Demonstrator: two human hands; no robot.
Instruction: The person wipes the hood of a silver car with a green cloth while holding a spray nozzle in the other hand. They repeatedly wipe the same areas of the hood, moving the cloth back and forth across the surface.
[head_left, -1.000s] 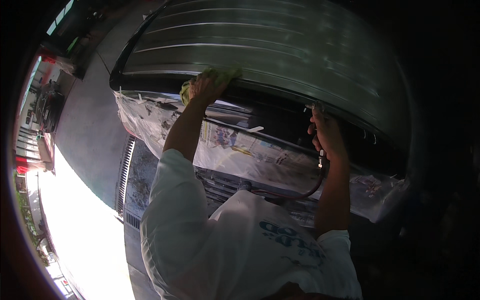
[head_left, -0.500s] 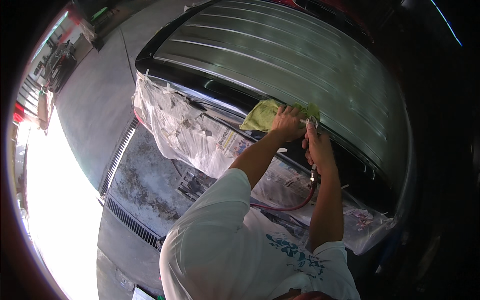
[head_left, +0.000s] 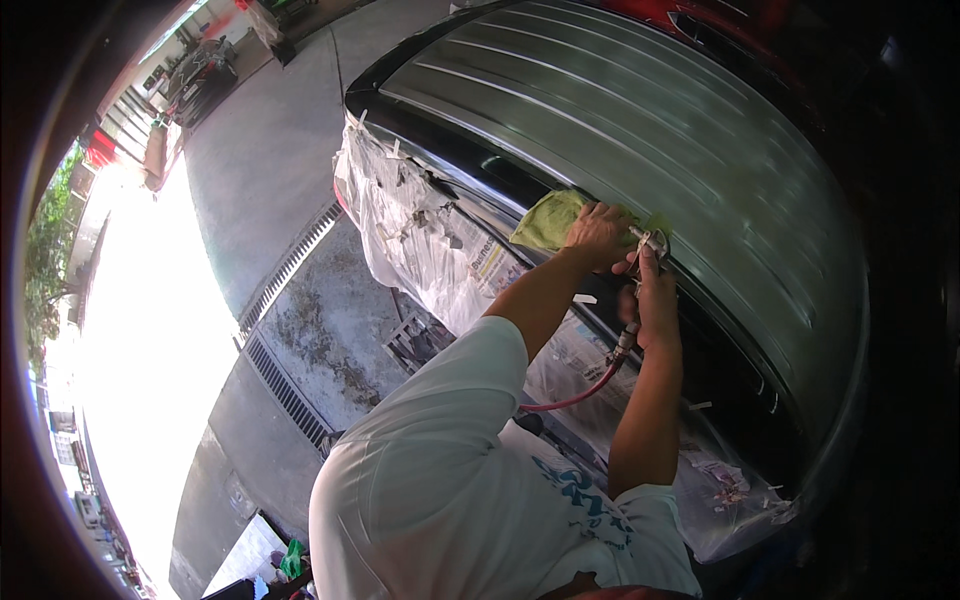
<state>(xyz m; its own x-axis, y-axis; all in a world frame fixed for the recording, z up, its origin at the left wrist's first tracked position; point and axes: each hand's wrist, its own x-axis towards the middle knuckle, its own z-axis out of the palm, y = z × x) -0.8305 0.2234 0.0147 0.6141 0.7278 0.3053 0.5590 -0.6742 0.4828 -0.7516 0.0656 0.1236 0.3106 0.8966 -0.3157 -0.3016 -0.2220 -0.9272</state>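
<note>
A yellow-green cloth point(head_left: 550, 222) lies on the dark edge of a vehicle's grey ribbed roof point(head_left: 640, 130). My left hand point(head_left: 597, 238) holds it there, the fingers bent over the fabric. Close beside it, my right hand point(head_left: 655, 295) is wrapped round a metal air gun point(head_left: 652, 241), whose front end sits near the left fingers. A red hose point(head_left: 590, 393) runs from a metal fitting below the right hand toward my body. Part of the gun's grip is hidden by my fingers.
Clear plastic sheeting point(head_left: 385, 220) and newspaper point(head_left: 490, 265) cover the vehicle's side below the roof edge. A floor drain grate point(head_left: 285, 385) crosses the concrete on the left. A dark car point(head_left: 203, 80) stands far left, and a red vehicle point(head_left: 735, 30) beyond the roof.
The view has swung, so the vehicle appears farther right. My left hand remains on the cloth at the roof edge. The air gun in my right hand has tilted.
</note>
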